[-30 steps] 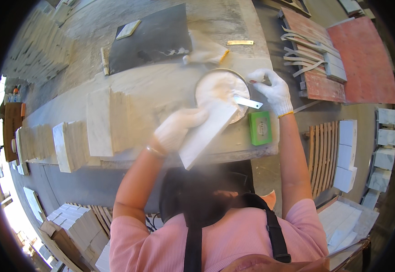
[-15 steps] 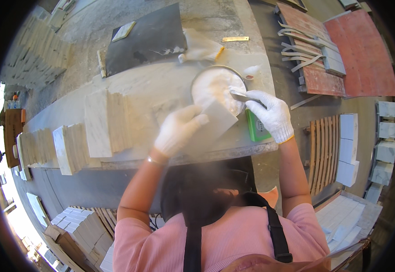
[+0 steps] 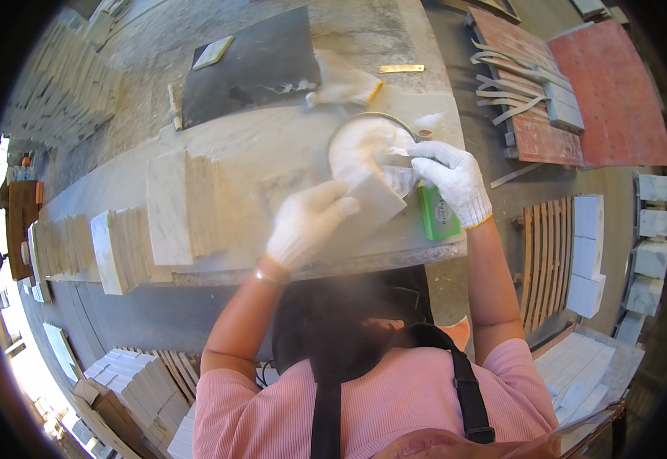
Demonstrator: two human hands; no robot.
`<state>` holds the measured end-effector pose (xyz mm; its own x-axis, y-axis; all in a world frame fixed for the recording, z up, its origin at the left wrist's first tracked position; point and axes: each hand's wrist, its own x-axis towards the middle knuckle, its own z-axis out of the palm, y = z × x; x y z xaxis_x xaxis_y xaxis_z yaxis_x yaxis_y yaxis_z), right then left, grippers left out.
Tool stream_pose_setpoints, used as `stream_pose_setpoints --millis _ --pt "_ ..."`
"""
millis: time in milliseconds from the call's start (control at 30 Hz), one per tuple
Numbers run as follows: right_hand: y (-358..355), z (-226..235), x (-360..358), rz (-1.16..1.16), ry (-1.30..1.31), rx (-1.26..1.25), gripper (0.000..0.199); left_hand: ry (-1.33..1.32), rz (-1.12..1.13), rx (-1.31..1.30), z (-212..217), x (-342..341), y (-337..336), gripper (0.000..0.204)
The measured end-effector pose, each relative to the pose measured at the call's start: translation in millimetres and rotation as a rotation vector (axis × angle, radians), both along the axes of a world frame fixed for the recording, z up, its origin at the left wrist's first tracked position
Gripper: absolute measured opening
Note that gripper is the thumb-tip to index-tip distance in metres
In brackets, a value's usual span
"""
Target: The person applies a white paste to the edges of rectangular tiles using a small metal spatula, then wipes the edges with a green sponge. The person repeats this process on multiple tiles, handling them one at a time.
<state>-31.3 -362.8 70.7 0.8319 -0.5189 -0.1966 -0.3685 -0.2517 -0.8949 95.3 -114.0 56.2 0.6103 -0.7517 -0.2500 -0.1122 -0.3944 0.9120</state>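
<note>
My left hand point(image 3: 312, 219), in a white knit glove, grips a flat pale tile point(image 3: 379, 200) by its near-left part. The tile is tilted, and its far corner overlaps the near rim of a round bowl point(image 3: 331, 145). White powder or paste point(image 3: 360, 143) fills much of that bowl, with a hollow on its right side. My gloved right hand point(image 3: 456, 182) pinches a small, thin whitish tool point(image 3: 399, 151) over the bowl's right part; its exact kind is unclear. A green box point(image 3: 439, 214) lies just below my right hand.
Upright stacks of marble tiles point(image 3: 171, 206) stand along the table's left side. Beyond the bowl are a loose glove point(image 3: 345, 84), a black sheet point(image 3: 253, 69) and a short yellowish strip point(image 3: 401, 68). A reddish board point(image 3: 613, 92) and a slatted pallet point(image 3: 551, 260) are right of the table.
The view has shifted slightly. My right hand has moved the tool a little toward the far side of the bowl. My left hand still holds the tile at the bowl's near rim.
</note>
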Motion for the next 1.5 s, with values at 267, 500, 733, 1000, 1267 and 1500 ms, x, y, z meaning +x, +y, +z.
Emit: stream_pose_setpoints --millis 267,500,733,1000,1267,1500 --pt "1 27 -4 -0.086 0.028 0.177 0.026 -0.057 -0.013 0.038 6 -3 -1 0.038" --pt "7 49 -10 -0.070 -0.016 0.162 0.026 -0.088 -0.016 0.034 8 -3 -2 0.038" --pt "14 51 -11 -0.033 -0.039 0.061 0.024 -0.072 -0.030 0.037 9 -2 -3 0.038" --pt "13 53 -11 -0.065 -0.061 0.084 0.023 -0.068 -0.024 0.029 7 0 -3 0.037" --pt "14 51 -11 -0.015 -0.093 0.010 0.023 -0.054 -0.031 0.034 6 0 -3 0.038" --pt "13 54 -13 0.000 -0.087 -0.017 0.022 -0.008 -0.032 0.006 4 3 -2 0.038"
